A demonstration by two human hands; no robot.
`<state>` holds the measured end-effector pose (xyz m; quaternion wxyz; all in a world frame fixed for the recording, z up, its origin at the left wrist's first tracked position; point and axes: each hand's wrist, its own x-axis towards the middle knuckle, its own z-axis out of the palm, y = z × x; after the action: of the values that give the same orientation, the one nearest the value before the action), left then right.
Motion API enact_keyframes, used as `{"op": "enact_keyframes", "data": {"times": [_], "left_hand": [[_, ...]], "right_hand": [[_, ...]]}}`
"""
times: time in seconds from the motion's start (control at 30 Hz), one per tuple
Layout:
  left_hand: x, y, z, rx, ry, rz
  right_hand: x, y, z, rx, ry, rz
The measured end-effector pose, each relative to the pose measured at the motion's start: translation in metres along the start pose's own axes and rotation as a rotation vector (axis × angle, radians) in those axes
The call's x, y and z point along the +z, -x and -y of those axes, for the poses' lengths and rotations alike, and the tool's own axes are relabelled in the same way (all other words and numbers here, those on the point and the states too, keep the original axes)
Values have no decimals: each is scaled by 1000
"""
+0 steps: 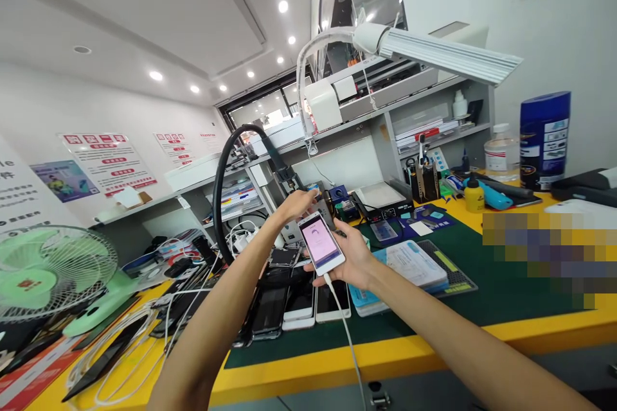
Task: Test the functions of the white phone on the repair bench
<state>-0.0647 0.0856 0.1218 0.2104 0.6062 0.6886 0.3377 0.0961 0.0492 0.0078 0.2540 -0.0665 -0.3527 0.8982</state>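
A white phone (320,243) with a lit pinkish screen rests in my right hand (355,253), the thumb along its right edge and fingers behind it. From its lower end a white cable (345,327) runs down over the table's front edge. My left hand (297,205) is beyond the phone's upper end, reaching toward a grey boxy device (314,200); what its fingertips touch is too small to tell. Below the held phone, several phones (299,300) lie side by side on the green mat (409,327).
A green fan (53,273) and coiled white cables (113,359) are at the left. A black hose (220,205) arches beside my left arm. Blue-white packs (409,263) lie right of the phones. A white lamp (443,51) hangs above; bottles (544,141) stand at the right.
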Motion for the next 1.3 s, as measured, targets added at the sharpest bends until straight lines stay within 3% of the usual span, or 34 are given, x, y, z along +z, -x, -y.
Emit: {"op": "enact_keyframes", "data": {"times": [0.13, 0.23, 0.4, 0.6, 0.87, 1.3], "left_hand": [[8, 13, 25, -45, 342, -158], [21, 28, 49, -125, 633, -178], [46, 55, 78, -205, 1022, 53], [58, 74, 87, -163, 1308, 293], [60, 88, 94, -141, 1431, 397], [56, 100, 87, -223, 1345, 669]], "right_hand": [[-3, -2, 1, -9, -37, -17], [-7, -5, 0, -34, -56, -31], [-11, -11, -3, -58, -32, -145], [-11, -12, -5, -96, 65, -243], [-6, -13, -6, -118, 125, -292], [-6, -10, -7, -111, 250, -415]]}}
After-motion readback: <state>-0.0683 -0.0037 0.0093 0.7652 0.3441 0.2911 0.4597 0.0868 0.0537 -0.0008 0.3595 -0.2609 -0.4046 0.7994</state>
